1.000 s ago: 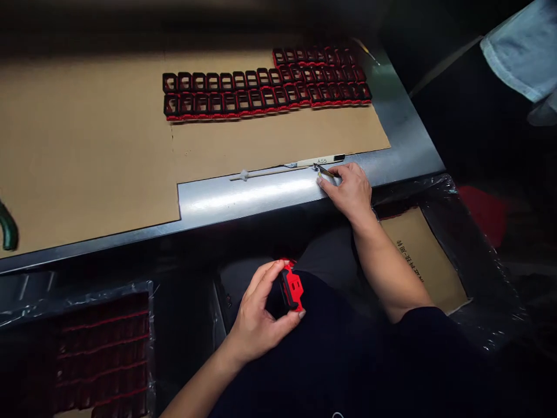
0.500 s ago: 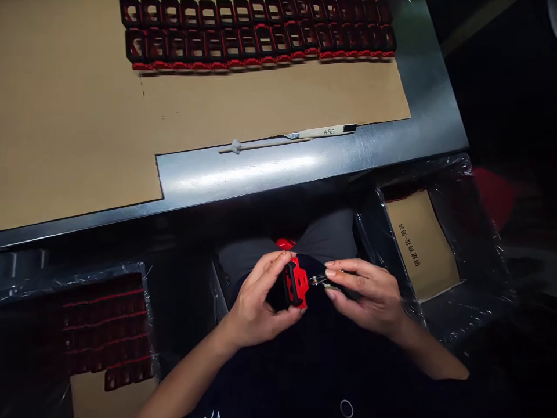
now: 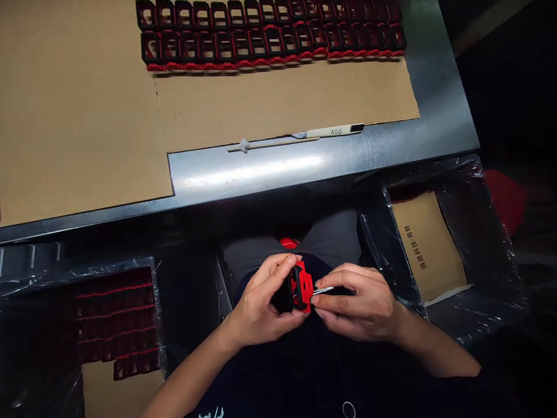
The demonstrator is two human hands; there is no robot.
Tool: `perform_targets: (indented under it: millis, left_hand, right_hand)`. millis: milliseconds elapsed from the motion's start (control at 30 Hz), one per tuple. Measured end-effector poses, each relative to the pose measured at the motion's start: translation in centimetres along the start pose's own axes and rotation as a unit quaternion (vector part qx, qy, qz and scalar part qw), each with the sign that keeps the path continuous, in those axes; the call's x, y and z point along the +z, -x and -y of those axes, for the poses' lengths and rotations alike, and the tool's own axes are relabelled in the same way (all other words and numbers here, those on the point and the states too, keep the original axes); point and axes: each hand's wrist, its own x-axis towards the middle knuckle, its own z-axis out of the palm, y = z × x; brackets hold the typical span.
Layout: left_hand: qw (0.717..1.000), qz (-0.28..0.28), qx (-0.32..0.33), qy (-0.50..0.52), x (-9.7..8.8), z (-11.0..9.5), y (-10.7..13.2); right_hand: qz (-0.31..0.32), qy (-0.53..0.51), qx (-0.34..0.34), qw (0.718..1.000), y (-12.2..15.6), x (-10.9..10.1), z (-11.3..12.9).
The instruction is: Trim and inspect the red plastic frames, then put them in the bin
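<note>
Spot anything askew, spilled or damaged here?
Nothing stands out. The red-and-black parts stand in tidy rows on the cardboard, and the A55 knife lies along its edge. The left hand holds a single part, the right hand a thin tool against it.

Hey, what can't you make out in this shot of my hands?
Head view.
Metal tool: mostly hidden in the right hand, only its tip shows.
Red and black part: back covered by left hand.
Top row of parts: cut by the upper edge.
Left bin: contents dim under plastic wrap.
</note>
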Motion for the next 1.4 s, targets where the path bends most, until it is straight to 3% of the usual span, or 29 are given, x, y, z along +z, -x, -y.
perform_targets:
  millis: [533, 867, 1100, 1267, 1333, 1400]
  left_hand:
    - [1.0, -0.004, 0.009, 0.006, 0.3, 0.3, 0.0]
    - [0.999, 0.039, 0.024, -0.02, -0.5, 0.2, 0.1]
    - [1.0, 0.008, 0.007, -0.015, -0.4, 0.1, 0.3]
    - [0.996, -0.043, -0.026, 0.075, 0.2, 0.8, 0.9]
    - [0.982, -0.08, -0.046, 0.165, 0.6, 1.0, 1.2]
    - [0.958, -0.12, -0.067, 0.251, 0.8, 1.1, 1.6]
  right_hand:
    - [0.011, 0.022, -0.015, 1.0, 0.2, -0.2, -0.1]
    - [0.131, 0.053, -0.027, 0.99, -0.4, -1.5, 0.6]
    - [0.135, 0.055, -0.054, 0.988, -0.4, -1.5, 0.6]
    - [0.082, 0.02, -0.061, 0.994, -0.8, -0.8, 0.1]
    - [0.028, 0.007, -0.04, 0.999, -1.7, -0.8, -1.3]
    - [-0.04, 0.047, 0.025, 0.998, -3.3, -1.0, -3.9]
